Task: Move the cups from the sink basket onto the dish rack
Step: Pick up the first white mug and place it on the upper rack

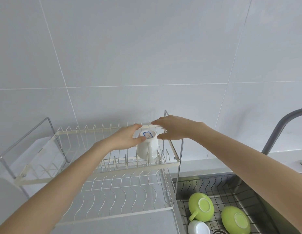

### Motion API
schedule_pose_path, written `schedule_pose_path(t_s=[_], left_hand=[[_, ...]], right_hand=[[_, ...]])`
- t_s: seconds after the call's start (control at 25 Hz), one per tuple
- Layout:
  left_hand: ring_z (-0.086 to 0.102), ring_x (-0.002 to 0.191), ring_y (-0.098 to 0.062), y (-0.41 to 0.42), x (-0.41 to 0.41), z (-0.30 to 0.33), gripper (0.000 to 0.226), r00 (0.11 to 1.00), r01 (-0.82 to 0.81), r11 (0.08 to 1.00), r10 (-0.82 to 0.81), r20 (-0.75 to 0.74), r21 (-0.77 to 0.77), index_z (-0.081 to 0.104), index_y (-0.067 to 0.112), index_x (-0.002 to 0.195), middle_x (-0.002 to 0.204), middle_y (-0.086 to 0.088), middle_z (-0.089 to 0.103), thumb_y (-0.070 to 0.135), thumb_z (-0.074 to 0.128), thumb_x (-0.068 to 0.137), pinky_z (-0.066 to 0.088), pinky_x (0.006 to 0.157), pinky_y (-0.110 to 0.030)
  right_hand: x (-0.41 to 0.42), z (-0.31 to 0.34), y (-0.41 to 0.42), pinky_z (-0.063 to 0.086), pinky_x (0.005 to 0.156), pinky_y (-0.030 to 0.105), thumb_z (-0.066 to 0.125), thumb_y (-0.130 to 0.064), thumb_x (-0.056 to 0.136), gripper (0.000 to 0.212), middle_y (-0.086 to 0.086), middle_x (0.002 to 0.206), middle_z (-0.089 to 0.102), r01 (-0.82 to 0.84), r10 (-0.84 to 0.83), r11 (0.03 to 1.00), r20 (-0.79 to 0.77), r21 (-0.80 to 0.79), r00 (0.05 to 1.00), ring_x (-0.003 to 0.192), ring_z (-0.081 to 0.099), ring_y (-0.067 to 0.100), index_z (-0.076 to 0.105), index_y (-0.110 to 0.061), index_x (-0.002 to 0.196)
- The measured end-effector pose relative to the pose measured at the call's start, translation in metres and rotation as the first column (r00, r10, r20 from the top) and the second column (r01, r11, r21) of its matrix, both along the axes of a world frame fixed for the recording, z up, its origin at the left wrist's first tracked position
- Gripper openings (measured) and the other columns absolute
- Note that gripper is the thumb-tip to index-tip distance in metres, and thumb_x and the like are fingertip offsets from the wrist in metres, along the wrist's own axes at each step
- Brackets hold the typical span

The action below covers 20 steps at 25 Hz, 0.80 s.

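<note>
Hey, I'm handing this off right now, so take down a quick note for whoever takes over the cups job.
Hands: the left hand grips the white mug by its base. The right hand is open beside it, contact unclear.
Done: the white mug sits upside down on the upper tier of the dish rack.
Left: three cups lie upside down in the sink basket: a green cup with visible handle, the other green cup and a white cup.

Head-high, forward-down, close over dish rack [113,168]
</note>
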<state>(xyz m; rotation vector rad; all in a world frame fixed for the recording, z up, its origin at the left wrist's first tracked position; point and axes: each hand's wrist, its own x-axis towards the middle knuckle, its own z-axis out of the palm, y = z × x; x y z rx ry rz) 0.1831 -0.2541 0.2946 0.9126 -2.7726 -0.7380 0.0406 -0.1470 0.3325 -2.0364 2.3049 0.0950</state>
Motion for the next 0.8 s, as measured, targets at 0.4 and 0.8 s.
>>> schedule_pose_path(t_s=[0.4,0.8], left_hand=[[0.017,0.142,-0.021,0.102,0.01,0.049,0.059,0.999,-0.033,0.819,0.022,-0.027,-0.572,0.021,0.014,0.142,0.154,-0.007,0.019,0.038,0.041,0.092,0.02,0.113,-0.039],[0.002,0.145,-0.025,0.179,-0.029,0.031,0.063,1.0,0.019,0.79,-0.009,0.018,-0.613,0.012,0.016,0.144,0.157,-0.007,0.007,0.042,0.037,0.092,0.006,0.118,-0.04]], right_hand=[[-0.005,0.014,0.1,0.012,0.116,0.029,0.048,-0.03,0.093,0.068,0.006,0.157,0.016,-0.014,-0.002,0.971,-0.066,-0.239,0.998,0.145,0.014,0.022,0.009,-0.02,0.147],[-0.047,-0.007,0.177,0.004,0.12,0.036,0.047,-0.033,0.092,0.069,0.004,0.159,0.01,0.052,-0.079,0.955,-0.079,-0.292,0.994,0.147,0.0,0.021,0.007,-0.02,0.147]])
